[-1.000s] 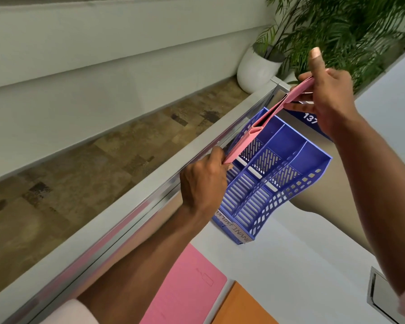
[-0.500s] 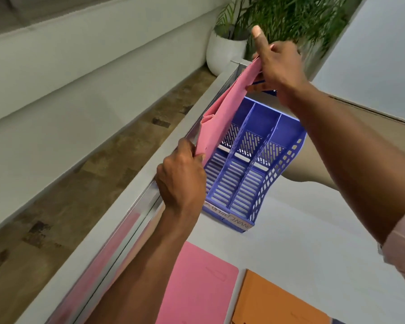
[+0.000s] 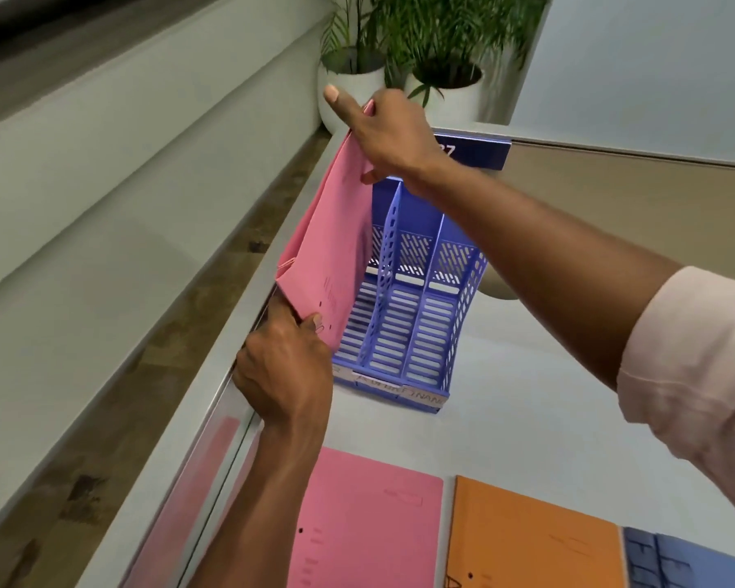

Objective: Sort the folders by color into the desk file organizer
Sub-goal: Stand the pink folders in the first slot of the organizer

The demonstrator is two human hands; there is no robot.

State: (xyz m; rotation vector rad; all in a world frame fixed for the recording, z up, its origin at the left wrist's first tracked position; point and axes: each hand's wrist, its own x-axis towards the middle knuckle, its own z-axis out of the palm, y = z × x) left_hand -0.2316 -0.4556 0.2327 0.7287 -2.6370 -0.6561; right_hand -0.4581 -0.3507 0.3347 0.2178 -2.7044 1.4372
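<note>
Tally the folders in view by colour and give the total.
Pink: 2, one held by the left hand and right hand at the organizer, one on the desk
Orange: 1
Blue: 1
Total: 4

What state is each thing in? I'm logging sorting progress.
held pink folder: upright, going into the organizer's leftmost slot
organizer: other two slots empty
left hand: gripping folder's lower corner
right hand: pinching its top
second pink folder: flat on desk
orange folder: flat
blue folder: flat
</note>
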